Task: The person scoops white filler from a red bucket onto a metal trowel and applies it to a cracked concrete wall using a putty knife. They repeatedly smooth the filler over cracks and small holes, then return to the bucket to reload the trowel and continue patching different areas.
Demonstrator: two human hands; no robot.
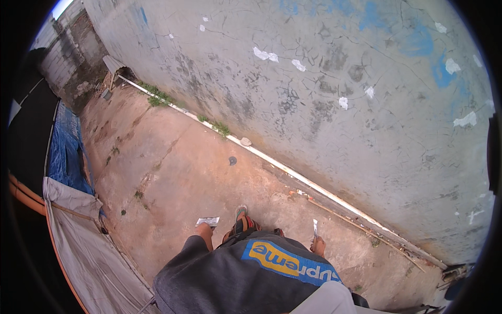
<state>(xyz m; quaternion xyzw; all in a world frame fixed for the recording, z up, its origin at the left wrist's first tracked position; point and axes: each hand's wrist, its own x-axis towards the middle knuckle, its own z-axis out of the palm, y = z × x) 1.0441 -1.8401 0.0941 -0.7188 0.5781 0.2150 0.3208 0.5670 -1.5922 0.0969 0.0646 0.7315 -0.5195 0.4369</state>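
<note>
Your left hand (204, 231) grasps a flat, pale plate (209, 221), seemingly light and stiff, by its near edge; your right hand (318, 246) clasps a narrow, pale-bladed tool (315, 226), likely rigid, best held at its lower end, both above reddish ground (183, 167).

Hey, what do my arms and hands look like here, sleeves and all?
Your left hand and right hand are bare, with no gloves visible. Your dark grey top has a loose, plain left sleeve ending short of the hand; the right sleeve is mostly hidden.
</note>
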